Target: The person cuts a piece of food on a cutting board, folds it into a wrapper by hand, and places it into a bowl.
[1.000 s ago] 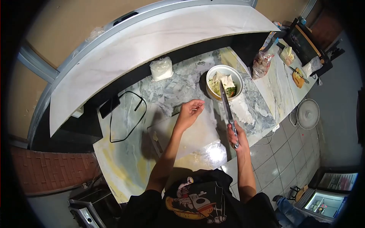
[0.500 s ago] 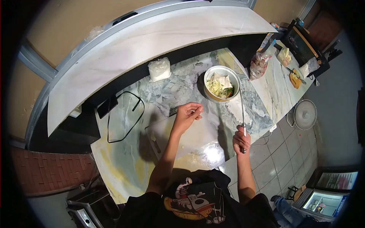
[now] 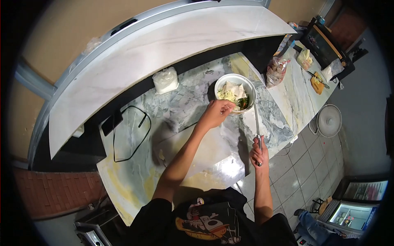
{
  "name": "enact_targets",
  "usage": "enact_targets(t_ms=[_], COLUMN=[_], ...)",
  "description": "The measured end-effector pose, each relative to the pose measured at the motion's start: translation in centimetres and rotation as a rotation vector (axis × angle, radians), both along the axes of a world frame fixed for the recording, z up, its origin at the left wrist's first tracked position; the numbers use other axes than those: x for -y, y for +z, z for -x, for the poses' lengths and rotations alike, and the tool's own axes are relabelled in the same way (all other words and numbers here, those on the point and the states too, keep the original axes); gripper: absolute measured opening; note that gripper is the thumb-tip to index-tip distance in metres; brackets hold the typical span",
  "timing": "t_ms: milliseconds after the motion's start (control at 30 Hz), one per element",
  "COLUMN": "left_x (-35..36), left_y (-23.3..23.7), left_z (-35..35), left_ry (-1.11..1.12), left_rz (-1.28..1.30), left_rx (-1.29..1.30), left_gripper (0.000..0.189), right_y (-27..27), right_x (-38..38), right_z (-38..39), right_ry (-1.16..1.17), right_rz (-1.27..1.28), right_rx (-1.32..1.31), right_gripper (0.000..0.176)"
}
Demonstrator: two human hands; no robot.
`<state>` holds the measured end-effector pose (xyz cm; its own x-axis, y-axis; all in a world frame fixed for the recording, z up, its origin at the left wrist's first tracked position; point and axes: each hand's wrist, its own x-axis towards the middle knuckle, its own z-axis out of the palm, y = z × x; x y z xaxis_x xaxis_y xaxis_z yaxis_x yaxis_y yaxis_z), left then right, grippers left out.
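1. Marbled counter bears the cutting board and pot
2. Pot, beyond the board, contains cut food
3. Knife points away, blade beside the pot's right rim
4. Left hand, half curled by the near rim; grip unclear
5. Right hand closed around the knife handle

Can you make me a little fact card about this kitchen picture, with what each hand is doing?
Left hand: by the pot's near edge, fingers curled; can't tell if holding anything
Right hand: holding a long knife
Pot: pale shreds, something green
Left of pot: bag of white stuff
Nearer the person: cutting board
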<state>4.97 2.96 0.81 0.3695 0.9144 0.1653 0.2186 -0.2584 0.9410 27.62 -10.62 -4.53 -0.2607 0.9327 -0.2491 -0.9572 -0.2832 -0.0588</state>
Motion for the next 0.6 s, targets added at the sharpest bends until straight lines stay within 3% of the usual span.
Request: enact_targets(t_ms=[67, 133, 200, 300, 500, 600], left_x=[-2.9, -5.0, -6.4, -8.2, -7.8, -7.6], left_y=[-0.7, 0.2, -0.2, -1.0, -2.9, -3.1], left_z=[-1.2, -2.3, -3.3, -5.3, -7.3, -7.1], left_ry=[-0.009, -0.144, -0.213, -0.359, -0.298, -0.265], left_rz=[0.003, -0.09, -0.141, -0.144, -0.357, -0.417], left_rx=[-0.039, -0.352, -0.445, -0.733, -0.837, -0.755], left_gripper=[0.017, 0.021, 0.023, 0.025, 0.019, 0.015], right_y=[0.8, 1.0, 1.6, 1.8, 2.5, 2.5], right_x=[-0.3, -0.7, -1.0, -1.6, -2.2, -2.2], right_z=[-0.9, -1.5, -1.7, -1.7, -1.6, -1.6], right_ry=[0.028, 0.038, 0.061, 0.043, 0.049, 0.049], right_rz=[0.09, 0.094, 0.111, 0.113, 0.125, 0.129], right_rx=[0.236, 0.328, 0.598, 0.654, 0.801, 0.809], right_gripper=[0.044, 0.045, 0.045, 0.044, 0.045, 0.045])
